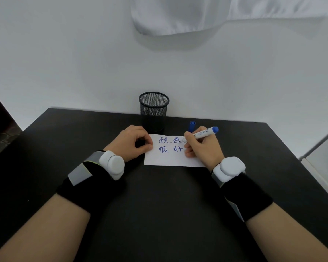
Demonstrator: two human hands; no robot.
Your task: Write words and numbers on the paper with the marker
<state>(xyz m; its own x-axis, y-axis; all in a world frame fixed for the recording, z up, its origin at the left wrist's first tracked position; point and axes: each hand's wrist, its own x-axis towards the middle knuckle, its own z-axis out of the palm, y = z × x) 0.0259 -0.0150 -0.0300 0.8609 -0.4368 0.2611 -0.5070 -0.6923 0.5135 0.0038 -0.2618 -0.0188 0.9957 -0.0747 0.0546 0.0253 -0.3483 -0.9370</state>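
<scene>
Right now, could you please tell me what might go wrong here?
The right hand gripping the marker rests beside the blue writing, so it may smear the ink. The left hand steadies only the left edge of the paper; the sheet could twist. The loose cap might roll away.

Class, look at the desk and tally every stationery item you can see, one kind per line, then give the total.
paper: 1
marker: 1
marker cap: 1
mesh pen cup: 1
Total: 4
</scene>
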